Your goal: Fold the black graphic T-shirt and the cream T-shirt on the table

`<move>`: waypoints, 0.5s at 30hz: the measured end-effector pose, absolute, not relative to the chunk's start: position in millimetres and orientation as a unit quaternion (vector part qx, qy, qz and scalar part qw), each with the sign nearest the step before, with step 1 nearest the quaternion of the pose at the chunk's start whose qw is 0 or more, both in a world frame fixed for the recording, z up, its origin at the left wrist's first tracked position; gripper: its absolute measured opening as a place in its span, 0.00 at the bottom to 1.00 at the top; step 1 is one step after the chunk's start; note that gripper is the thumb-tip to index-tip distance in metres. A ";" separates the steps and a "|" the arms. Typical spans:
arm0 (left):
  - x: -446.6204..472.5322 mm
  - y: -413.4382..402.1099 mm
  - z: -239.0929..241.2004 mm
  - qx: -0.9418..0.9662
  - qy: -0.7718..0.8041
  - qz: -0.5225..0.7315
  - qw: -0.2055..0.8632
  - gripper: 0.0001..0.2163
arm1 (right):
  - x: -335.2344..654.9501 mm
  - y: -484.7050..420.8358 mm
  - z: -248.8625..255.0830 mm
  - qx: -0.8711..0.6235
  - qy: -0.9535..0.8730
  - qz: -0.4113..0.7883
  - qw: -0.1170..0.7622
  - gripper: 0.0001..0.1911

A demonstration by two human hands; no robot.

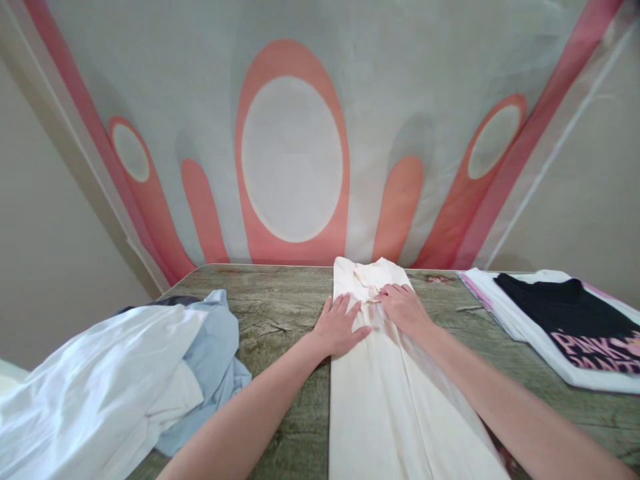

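Note:
A long cream garment lies folded into a narrow strip on the wood-patterned table, running from the far edge toward me. Its far end is bunched and creased, and its exact kind cannot be made out. My left hand rests flat on the garment's left side, fingers spread. On the right side, near the creased far end, my right hand has its fingers curled onto the cloth and grips a bit of it.
At the left is a loose heap with a white garment and a light blue garment. On the right lies a folded stack topped by a black printed T-shirt. A banner with pink shapes rises behind the table.

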State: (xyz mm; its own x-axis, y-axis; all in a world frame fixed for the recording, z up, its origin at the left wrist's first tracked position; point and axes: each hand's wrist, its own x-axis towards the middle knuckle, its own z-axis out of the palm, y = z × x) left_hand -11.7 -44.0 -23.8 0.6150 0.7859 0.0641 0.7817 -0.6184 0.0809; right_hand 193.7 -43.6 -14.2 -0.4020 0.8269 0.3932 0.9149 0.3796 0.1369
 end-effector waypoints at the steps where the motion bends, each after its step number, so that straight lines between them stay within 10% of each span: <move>1: -12.1 -44.4 -23.5 0.899 0.436 0.046 0.024 0.34 | 193.5 -44.9 -13.2 -0.529 -0.821 -0.169 0.133 0.09; 15: -11.9 -47.9 -16.3 0.897 0.440 0.039 0.032 0.31 | 189.6 -48.4 -14.5 -0.590 -0.763 -0.204 0.165 0.09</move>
State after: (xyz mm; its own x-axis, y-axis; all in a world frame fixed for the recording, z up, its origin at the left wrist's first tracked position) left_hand -11.9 -47.9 -16.3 0.6095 0.7917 0.0419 0.7867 -0.6105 0.0917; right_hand 189.6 -48.4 -14.5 -0.2482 0.8339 0.4931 0.9686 0.2200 0.1155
